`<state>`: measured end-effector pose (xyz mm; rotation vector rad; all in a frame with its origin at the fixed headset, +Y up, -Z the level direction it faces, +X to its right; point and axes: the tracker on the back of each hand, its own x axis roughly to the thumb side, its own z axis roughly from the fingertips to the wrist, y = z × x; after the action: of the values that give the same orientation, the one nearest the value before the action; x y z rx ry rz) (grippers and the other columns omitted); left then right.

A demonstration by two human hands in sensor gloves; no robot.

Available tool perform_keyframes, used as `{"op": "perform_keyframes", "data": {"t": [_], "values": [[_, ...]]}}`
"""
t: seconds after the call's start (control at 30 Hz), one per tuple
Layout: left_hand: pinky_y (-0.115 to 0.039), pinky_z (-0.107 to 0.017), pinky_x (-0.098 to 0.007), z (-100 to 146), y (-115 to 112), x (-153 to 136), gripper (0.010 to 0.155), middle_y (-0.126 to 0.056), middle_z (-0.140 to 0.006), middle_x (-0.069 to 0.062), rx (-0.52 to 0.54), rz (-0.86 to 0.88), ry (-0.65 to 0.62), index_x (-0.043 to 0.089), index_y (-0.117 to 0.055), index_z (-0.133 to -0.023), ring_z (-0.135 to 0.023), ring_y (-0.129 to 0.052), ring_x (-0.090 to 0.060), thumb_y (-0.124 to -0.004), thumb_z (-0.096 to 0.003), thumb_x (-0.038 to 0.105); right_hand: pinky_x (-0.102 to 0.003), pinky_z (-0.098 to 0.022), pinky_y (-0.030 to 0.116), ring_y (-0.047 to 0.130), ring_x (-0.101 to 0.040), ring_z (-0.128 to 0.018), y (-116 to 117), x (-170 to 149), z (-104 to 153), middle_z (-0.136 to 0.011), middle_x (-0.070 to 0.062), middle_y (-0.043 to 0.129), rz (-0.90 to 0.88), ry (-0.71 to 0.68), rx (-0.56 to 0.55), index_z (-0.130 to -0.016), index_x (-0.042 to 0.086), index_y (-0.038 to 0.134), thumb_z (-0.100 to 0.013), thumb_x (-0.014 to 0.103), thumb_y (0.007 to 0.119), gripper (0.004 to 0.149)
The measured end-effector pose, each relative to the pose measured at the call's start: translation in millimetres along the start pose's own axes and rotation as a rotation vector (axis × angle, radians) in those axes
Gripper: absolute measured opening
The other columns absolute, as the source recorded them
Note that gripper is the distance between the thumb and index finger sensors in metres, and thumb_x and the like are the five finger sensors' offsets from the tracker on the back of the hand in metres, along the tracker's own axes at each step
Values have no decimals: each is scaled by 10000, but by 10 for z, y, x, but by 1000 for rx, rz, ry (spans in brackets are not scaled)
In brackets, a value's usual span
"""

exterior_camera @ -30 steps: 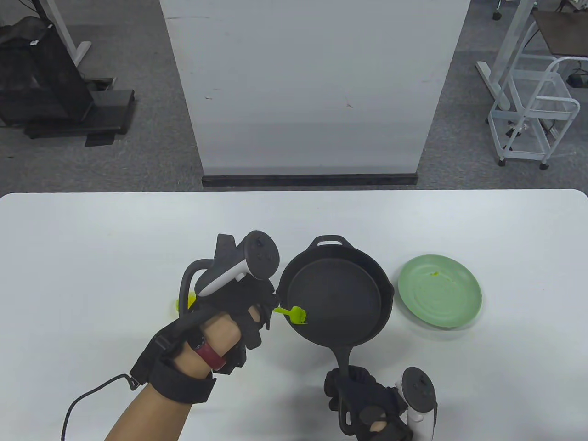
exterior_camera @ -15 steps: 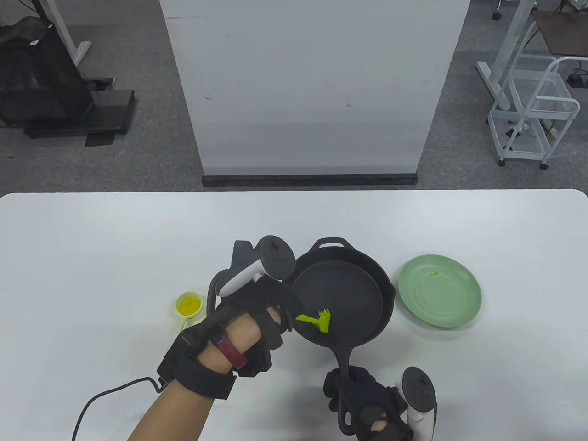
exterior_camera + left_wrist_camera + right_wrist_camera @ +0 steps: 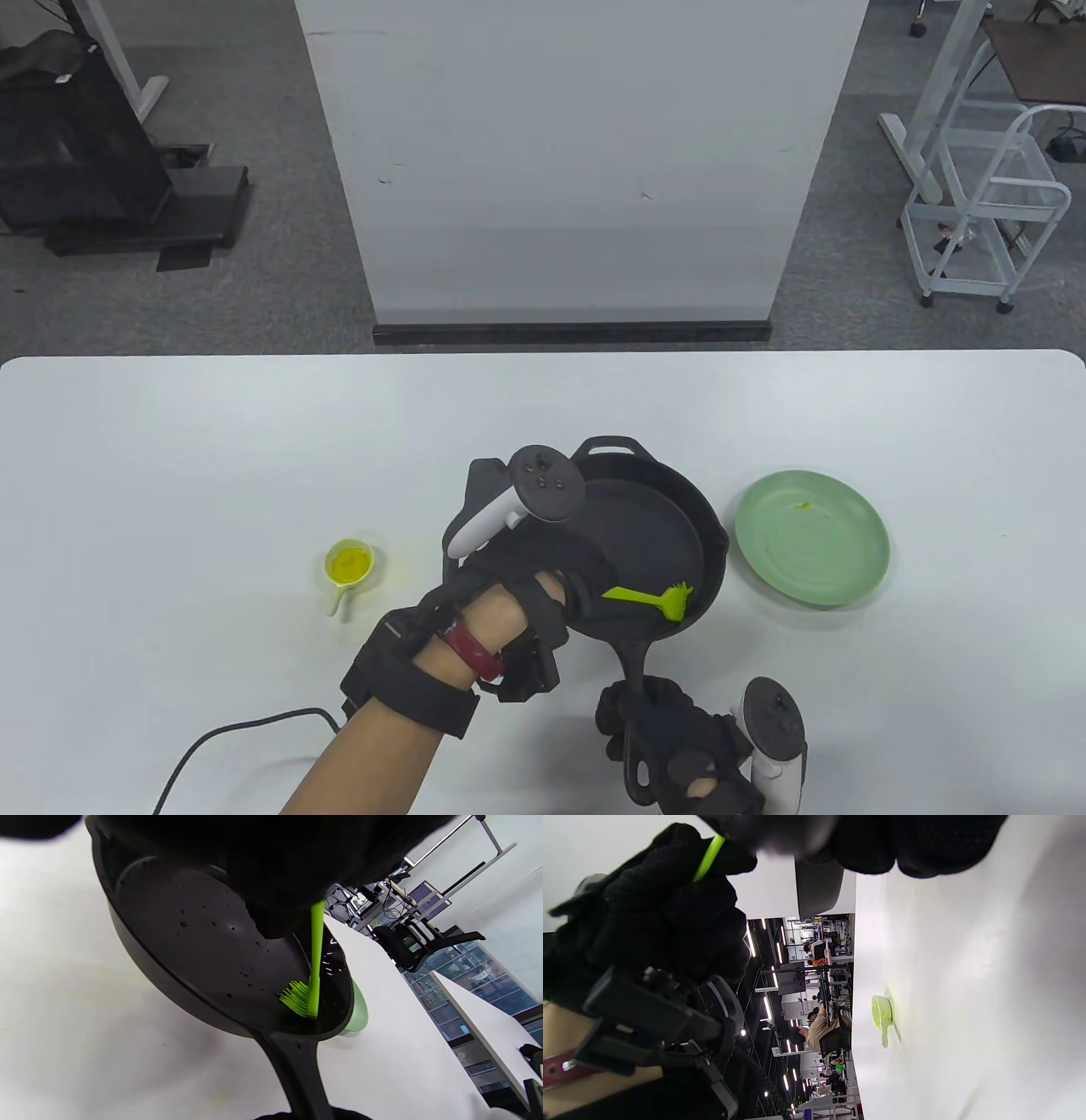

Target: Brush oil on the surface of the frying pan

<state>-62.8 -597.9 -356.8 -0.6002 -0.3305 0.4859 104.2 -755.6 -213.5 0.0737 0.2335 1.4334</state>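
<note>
Black-gloved, the right hand [image 3: 670,751] grips the long handle of the black cast-iron frying pan [image 3: 670,543], which runs away from the person. Farther out, the left hand [image 3: 543,586] pinches the lime-green silicone brush [image 3: 649,599], its stem lying left-to-right, bristles at the pan's right wall. Only the left wrist view shows oil droplets and bristles touching the surface.

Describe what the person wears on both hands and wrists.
Both the left hand and the right hand wear black knit sensor gloves with wide black wrist straps. Each carries a tracker on its back, white-grey with a dark round buttoned head. A dark red band circles the left wrist, and a black cable trails from its strap.
</note>
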Motion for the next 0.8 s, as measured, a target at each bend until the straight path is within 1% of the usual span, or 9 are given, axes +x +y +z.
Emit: {"op": "perform_keyframes", "data": {"t": [0.23, 0.4, 0.53, 0.73, 0.8], "values": [[-851, -113, -411, -42, 39, -57, 487, -975, -321, 57, 25, 62, -15, 89, -858, -784, -66, -911, -185, -723, -481, 445, -414, -406, 771, 757, -498, -658, -1, 4, 3, -780, -269, 705, -4, -2, 9, -769, 26, 664, -447, 396, 687, 491], [-852, -111, -411, -35, 40, -168, 474, -978, -308, 59, 6, 24, 23, 105, -877, -777, -62, -911, -186, -735, -480, 447, -416, -407, 768, 754, -499, -659, 0, 3, 5, -781, -270, 703, -6, 2, 9, -770, 25, 662, -447, 394, 687, 491], [-851, -119, -420, 3, 85, -278, 466, -983, -305, 51, 2, 1, 52, 124, -903, -772, -68, -913, -195, -756, -474, 451, -417, -409, 767, 752, -500, -661, -1, 3, 6, -782, -270, 700, -7, 4, 6, -771, 25, 660, -448, 394, 687, 491], [-852, -127, -421, 118, 220, -484, 461, -983, -309, 50, -13, -49, 120, 140, -916, -770, -76, -914, -196, -765, -473, 458, -417, -411, 766, 748, -499, -664, -4, 4, 8, -784, -271, 697, -12, 9, 0, -772, 25, 659, -449, 395, 685, 492], [-851, -124, -422, 154, 250, -538, 460, -982, -305, 49, -1, -54, 131, 137, -918, -767, -73, -913, -197, -768, -472, 456, -418, -411, 765, 748, -500, -664, -4, 4, 9, -784, -271, 697, -12, 10, -1, -773, 23, 658, -449, 395, 685, 493]]}}
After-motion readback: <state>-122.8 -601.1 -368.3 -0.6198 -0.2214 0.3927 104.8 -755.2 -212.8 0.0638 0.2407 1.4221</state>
